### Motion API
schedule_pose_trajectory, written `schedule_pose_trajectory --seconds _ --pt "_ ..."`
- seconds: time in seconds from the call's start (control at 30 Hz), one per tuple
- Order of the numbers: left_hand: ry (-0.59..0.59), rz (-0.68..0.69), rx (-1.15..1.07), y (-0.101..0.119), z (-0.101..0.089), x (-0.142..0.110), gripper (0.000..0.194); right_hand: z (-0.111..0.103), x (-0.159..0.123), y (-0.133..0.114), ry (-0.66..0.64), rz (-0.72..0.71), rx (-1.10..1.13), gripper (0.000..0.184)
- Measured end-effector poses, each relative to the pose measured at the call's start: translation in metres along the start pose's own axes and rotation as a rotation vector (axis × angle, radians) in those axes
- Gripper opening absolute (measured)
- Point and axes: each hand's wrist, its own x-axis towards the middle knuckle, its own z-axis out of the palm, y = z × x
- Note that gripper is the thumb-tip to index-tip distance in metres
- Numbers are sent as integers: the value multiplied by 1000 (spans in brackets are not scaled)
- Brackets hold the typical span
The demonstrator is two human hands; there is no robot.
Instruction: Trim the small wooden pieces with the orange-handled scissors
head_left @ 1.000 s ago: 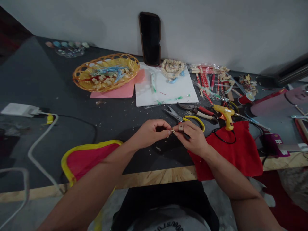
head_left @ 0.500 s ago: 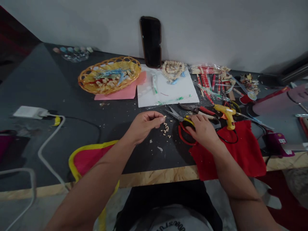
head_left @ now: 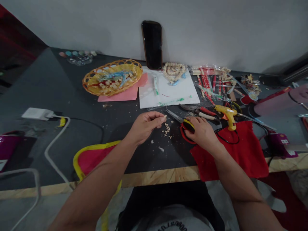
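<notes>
My left hand hovers over the dark table with its fingertips pinched on a tiny pale piece. Just right of it lies a small heap of cut pale bits. My right hand rests palm down on the red-and-yellow handles of a pair of scissors, whose blades point left toward my left hand. The fingers curl over the handles. A red cloth lies under my right wrist.
A yellow glue gun and pruning shears lie right of the scissors. Behind are a white sheet, a yellow basket, a phone leaning on the wall, packs of sticks. A white cable runs left.
My hands have parted. The right hand left the small piece, went right and came down on the scissors' handles. The left hand stays raised with the piece pinched.
</notes>
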Motion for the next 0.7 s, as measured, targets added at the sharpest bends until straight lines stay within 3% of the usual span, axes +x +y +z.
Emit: schedule_pose_trajectory --seconds 0.1,0.17,0.23,0.3,0.37,0.43,0.7 --pt "16 -15 -39 2 1 -1 24 -5 1 -3 110 127 151 37" --pt "22 -20 -70 4 2 -2 25 -9 1 -4 196 180 369 41" --pt "23 -15 -102 5 3 -2 25 -11 -1 -6 230 166 601 50" --pt "28 -7 -135 5 3 -2 25 -13 -2 -9 189 125 693 66" --pt "33 4 -151 5 3 -2 25 -13 -4 -14 105 77 625 85" --pt "43 23 -148 4 2 -2 24 -11 -5 -18 32 13 519 92" --pt "29 74 125 -6 -1 1 16 -1 -6 -25 2 -74 382 80"
